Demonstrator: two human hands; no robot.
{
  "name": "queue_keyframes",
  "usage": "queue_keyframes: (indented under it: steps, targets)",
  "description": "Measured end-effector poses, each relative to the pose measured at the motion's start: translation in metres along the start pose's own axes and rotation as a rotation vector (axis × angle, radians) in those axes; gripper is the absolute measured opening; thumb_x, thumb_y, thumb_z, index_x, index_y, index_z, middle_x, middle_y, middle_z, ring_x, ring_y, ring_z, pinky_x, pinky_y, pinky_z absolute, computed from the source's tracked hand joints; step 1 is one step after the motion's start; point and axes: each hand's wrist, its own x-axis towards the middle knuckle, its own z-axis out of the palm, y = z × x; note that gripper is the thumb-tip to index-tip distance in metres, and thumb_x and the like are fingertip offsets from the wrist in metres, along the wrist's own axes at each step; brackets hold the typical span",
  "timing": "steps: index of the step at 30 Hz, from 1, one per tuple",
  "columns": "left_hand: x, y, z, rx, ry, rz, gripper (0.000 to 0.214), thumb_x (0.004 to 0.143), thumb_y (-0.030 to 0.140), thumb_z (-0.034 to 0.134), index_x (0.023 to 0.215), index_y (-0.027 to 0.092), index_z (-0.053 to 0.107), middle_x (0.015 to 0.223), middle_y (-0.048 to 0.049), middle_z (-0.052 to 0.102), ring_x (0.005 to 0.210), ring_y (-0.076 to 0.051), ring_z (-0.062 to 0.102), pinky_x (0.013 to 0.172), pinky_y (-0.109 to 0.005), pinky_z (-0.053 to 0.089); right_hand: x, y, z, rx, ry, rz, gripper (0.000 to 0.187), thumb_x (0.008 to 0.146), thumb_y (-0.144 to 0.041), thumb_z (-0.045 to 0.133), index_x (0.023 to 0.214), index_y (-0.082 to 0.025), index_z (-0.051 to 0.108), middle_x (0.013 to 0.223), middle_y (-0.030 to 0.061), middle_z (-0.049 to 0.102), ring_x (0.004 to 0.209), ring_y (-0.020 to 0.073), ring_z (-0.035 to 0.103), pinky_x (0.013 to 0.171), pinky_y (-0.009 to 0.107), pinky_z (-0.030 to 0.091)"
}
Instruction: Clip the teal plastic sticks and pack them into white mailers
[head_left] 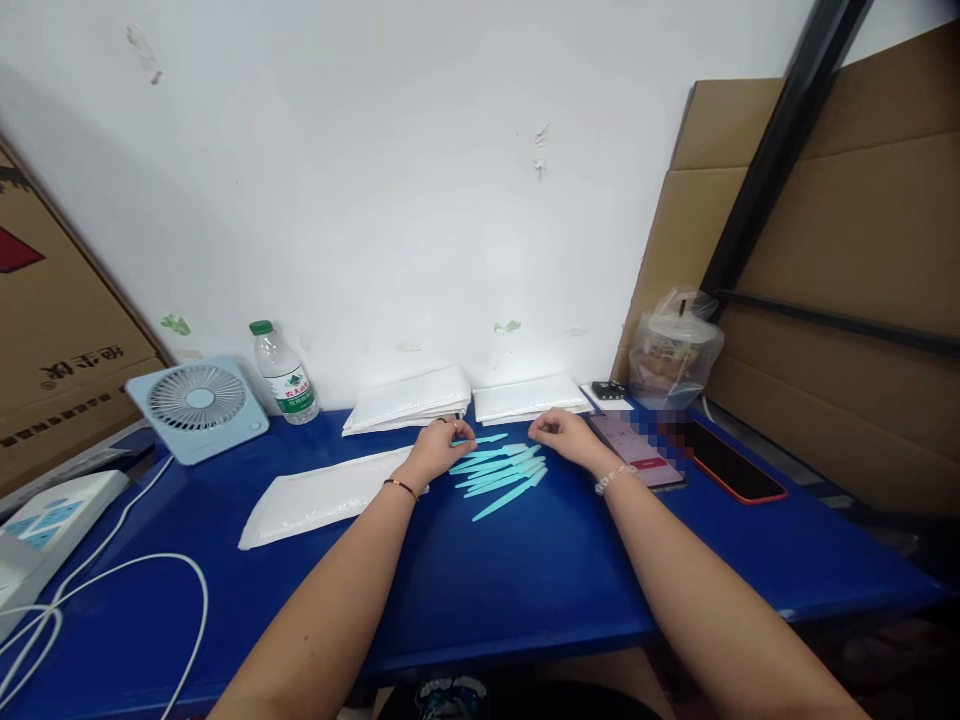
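Several slim turquoise sticks with wider, paler ends, which look like eyebrow razors, lie side by side in a loose fan on the blue table. My left hand is closed at the far end of the fan, its fingers pinching one turquoise razor whose end sticks out to the right. Opposite it, just beyond the razors' paler ends, is my right hand, fingers curled together with nothing visible in them. A white padded mailer lies flat beneath and left of my left wrist.
Two stacks of white mailers lie against the wall. Left are a water bottle, a blue fan, a power strip and loose cable. Right are two phones and a bagged cup.
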Motion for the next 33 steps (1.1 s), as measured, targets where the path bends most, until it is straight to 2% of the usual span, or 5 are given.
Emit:
queue_keyframes:
  steps: [7, 17, 21, 27, 33]
  targets:
    - [0.000, 0.012, 0.003, 0.002, -0.187, -0.067, 0.020, 0.077, 0.039, 0.057, 0.078, 0.021, 0.065, 0.074, 0.0005, 0.064, 0.068, -0.014, 0.057, 0.058, -0.022, 0.038, -0.004, -0.020, 0.014, -0.214, -0.159, -0.066, 0.020, 0.068, -0.042, 0.068, 0.072, -0.022, 0.069, 0.078, -0.0003, 0.063, 0.071, 0.0148, 0.055, 0.074, 0.030, 0.035]
    - [0.006, -0.008, -0.003, 0.006, -0.045, -0.204, 0.021, 0.078, 0.038, 0.055, 0.082, 0.021, 0.066, 0.073, 0.0008, 0.065, 0.067, -0.015, 0.058, 0.057, -0.023, 0.037, 0.000, 0.002, -0.015, -0.151, -0.003, 0.095, 0.026, 0.073, -0.044, 0.062, 0.072, -0.019, 0.068, 0.069, 0.0005, 0.065, 0.068, 0.0161, 0.056, 0.065, 0.027, 0.034]
    - [0.004, -0.015, -0.001, 0.059, -0.048, -0.217, 0.017, 0.075, 0.036, 0.058, 0.081, 0.022, 0.066, 0.078, 0.0008, 0.066, 0.073, -0.015, 0.059, 0.060, -0.023, 0.038, 0.000, 0.011, -0.021, -0.256, -0.070, 0.192, 0.027, 0.073, -0.044, 0.062, 0.067, -0.019, 0.068, 0.064, -0.0005, 0.065, 0.067, 0.0169, 0.057, 0.071, 0.030, 0.032]
    - [0.000, -0.001, -0.003, 0.070, 0.021, -0.136, 0.024, 0.075, 0.041, 0.059, 0.090, 0.024, 0.066, 0.090, -0.0009, 0.065, 0.084, -0.017, 0.059, 0.064, -0.024, 0.041, -0.001, -0.001, -0.003, -0.302, 0.027, -0.047, 0.018, 0.078, -0.040, 0.060, 0.079, -0.025, 0.070, 0.088, 0.0012, 0.063, 0.083, 0.0189, 0.056, 0.076, 0.033, 0.029]
    - [-0.002, 0.018, 0.003, 0.133, -0.073, -0.001, 0.020, 0.076, 0.040, 0.059, 0.083, 0.023, 0.068, 0.083, -0.0006, 0.066, 0.080, -0.016, 0.060, 0.069, -0.025, 0.041, 0.000, -0.014, 0.021, -0.386, -0.103, -0.153, 0.008, 0.076, -0.032, 0.064, 0.078, -0.024, 0.068, 0.091, 0.0024, 0.059, 0.094, 0.0208, 0.053, 0.079, 0.034, 0.027]
